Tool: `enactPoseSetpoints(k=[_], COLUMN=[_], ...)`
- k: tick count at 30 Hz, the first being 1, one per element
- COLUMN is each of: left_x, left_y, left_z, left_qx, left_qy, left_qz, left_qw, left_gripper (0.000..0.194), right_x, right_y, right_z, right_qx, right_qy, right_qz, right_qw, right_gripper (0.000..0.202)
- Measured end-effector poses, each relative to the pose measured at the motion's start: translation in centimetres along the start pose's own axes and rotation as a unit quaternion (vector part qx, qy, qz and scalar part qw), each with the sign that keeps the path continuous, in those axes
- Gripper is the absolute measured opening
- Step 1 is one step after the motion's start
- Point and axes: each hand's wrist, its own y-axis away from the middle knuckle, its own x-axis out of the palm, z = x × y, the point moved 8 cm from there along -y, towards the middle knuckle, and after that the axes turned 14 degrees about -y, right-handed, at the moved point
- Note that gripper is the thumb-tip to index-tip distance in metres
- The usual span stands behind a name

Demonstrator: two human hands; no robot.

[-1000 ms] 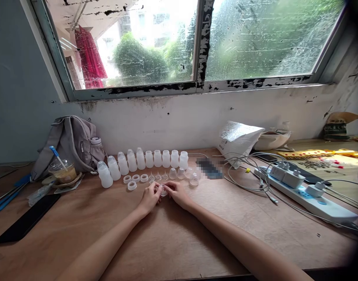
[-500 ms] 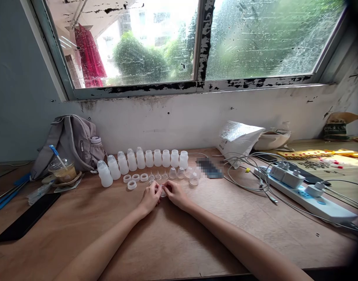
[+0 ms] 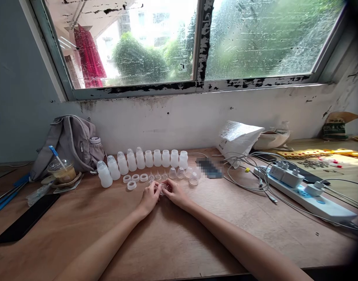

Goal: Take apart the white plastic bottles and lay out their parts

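Observation:
My left hand (image 3: 151,198) and my right hand (image 3: 174,194) meet at the middle of the table, fingers closed around a small clear ring-like piece (image 3: 163,187), partly hidden by the fingers. Behind them runs a row of frosted white bottles (image 3: 157,158); those on the left wear clear caps, those on the right have none. White rings (image 3: 132,185) lie left of my hands. Several clear teats (image 3: 158,176) stand just beyond my fingertips, and clear domed caps (image 3: 193,179) sit to their right.
At the left are a grey backpack (image 3: 75,142), a drink cup (image 3: 62,170) and a black flat case (image 3: 28,218). To the right lie a blurred dark object (image 3: 210,168), a silvery-white bag (image 3: 239,140), tangled cables (image 3: 240,183) and a white power strip (image 3: 328,208).
The clear piece has tilted up between my fingers, and its round outline shows more. My fingers have shifted slightly around it.

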Motion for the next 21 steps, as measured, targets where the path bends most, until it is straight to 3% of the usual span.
enactPoseSetpoints(k=[7, 21], left_x=[0.3, 1.2], left_y=[0.1, 0.2], left_z=[-1.1, -1.4], left_qx=[0.037, 0.086], left_qy=[0.047, 0.066], left_qz=[0.04, 0.09], left_qw=[0.997, 0.99], left_gripper=[0.024, 0.023], right_x=[-0.8, -1.1], right_y=[-0.1, -0.3], right_z=[-0.9, -1.5], right_qx=[0.026, 0.031], right_qy=[0.007, -0.019], right_qz=[-0.055, -0.063], right_qw=[0.998, 0.997], right_gripper=[0.003, 0.008])
